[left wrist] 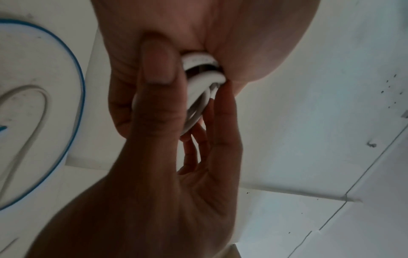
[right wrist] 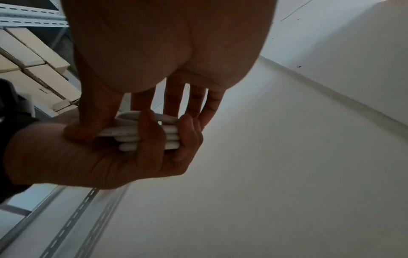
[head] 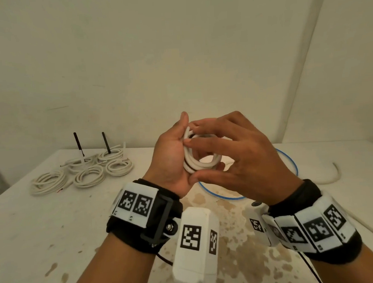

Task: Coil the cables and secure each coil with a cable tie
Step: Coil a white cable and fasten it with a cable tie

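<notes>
While you look down through the head camera, your left hand (head: 171, 157) and right hand (head: 242, 158) meet above the worktop (head: 35, 222), and between them sits the white cable coil (head: 200, 160). Your left hand cups the coil from the left with its fingers curled behind the loops. Your right hand pinches the same coil, its thumb at the lower edge and a fingertip pressed on the upper left part, the other fingers spread loosely over the top. On the worktop to your far left lie several finished white coils (head: 82, 171), close together, with two black upright pegs (head: 105, 142) just behind them. A thin blue cable (head: 293, 164) loops on the worktop under your hands, and a loose white cable end (head: 332, 177) lies to the right.

From the left wrist camera, your right hand (left wrist: 154, 174) fills the middle, its thumb laid across the coil (left wrist: 205, 82), which is wedged against your left palm (left wrist: 232, 34). The blue cable (left wrist: 77, 104) curves at the left.

From the right wrist camera, your left hand (right wrist: 88, 157) wraps the stacked loops (right wrist: 130, 137) from below, fingers curled over them, while your right thumb (right wrist: 95, 118) presses on the loops from above.
</notes>
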